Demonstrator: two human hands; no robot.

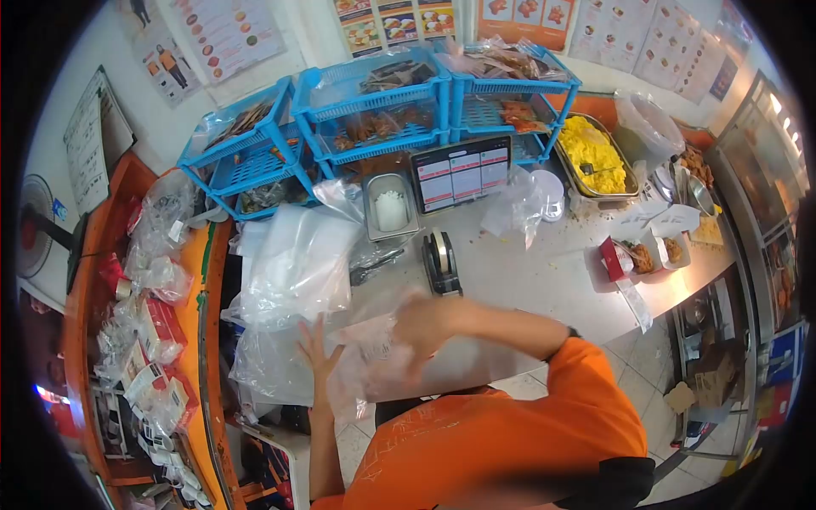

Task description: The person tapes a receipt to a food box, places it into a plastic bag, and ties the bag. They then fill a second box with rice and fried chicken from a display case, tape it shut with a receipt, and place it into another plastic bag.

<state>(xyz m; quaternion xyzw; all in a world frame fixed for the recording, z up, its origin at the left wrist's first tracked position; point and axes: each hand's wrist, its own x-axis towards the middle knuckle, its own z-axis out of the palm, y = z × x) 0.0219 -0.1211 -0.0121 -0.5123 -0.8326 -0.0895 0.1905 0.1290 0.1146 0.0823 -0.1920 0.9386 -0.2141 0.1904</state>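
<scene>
A clear plastic bag (374, 361), blurred by motion, hangs between my two hands at the near edge of the steel counter (527, 280). My left hand (316, 353) is at the bag's left side, its fingers spread and pointing up against the plastic. My right hand (422, 323) is blurred and closed on the bag's upper right part. Both arms come from my orange shirt at the bottom of the view. A pile of clear bags (289, 263) lies just beyond my left hand.
A black tape dispenser (442, 263) stands just past my right hand. Behind it are a steel tub of white stuff (391, 208), a tablet screen (463, 174) and blue baskets (374, 102). A tray of yellow food (592, 153) and small food boxes (633, 255) sit at right. Packaged goods fill the orange shelf (153, 331) at left.
</scene>
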